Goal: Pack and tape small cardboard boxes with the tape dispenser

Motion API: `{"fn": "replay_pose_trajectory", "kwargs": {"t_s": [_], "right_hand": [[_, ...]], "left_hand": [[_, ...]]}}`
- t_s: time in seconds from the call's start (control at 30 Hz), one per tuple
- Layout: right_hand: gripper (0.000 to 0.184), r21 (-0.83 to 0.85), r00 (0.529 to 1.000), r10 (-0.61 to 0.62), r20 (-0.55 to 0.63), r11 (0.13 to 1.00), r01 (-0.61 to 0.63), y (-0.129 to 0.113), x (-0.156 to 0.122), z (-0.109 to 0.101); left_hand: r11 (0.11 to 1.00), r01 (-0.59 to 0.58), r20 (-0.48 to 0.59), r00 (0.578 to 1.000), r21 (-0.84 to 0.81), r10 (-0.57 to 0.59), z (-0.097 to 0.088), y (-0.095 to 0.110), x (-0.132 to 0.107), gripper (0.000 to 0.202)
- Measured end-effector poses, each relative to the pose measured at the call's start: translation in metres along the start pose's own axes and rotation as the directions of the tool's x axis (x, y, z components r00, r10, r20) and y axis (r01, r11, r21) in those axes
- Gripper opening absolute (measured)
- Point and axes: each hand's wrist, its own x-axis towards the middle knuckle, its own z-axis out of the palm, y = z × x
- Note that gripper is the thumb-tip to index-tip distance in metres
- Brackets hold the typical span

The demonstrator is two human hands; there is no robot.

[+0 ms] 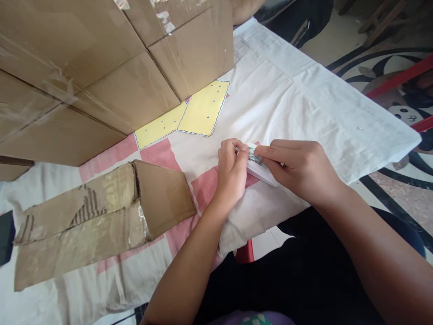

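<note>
2 pinches, left hand (232, 168) and right hand (301, 166), on a white object (262, 173), cardboard boxes (111, 81) beyond, contents hidden

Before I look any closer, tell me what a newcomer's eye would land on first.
Probably the large taped cardboard structure filling the upper left. Next, perhaps, the two yellow sheets with scalloped edges at its foot, and the torn piece of cardboard at lower left. Right of centre, the left hand and right hand hold a small white item, partly hidden by fingers.
</note>
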Motion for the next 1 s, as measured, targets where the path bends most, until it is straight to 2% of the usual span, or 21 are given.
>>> {"fn": "replay_pose_trajectory", "kwargs": {"t_s": [0.43, 1.0], "right_hand": [[0.029, -0.024, 1.0, 0.01, 0.022, 1.0, -0.01, 0.001, 0.0009, 0.0002], [0.029, 0.017, 1.0, 0.011, 0.007, 1.0, -0.011, -0.0003, -0.0019, -0.0034]], "left_hand": [[0.996, 0.035, -0.015, 0.999, -0.077, -0.036, 0.0024, -0.0015, 0.0047, 0.005], [0.998, 0.033, -0.036, 0.999, -0.062, -0.036, 0.0036, 0.0028, 0.0023, 0.012]]}}
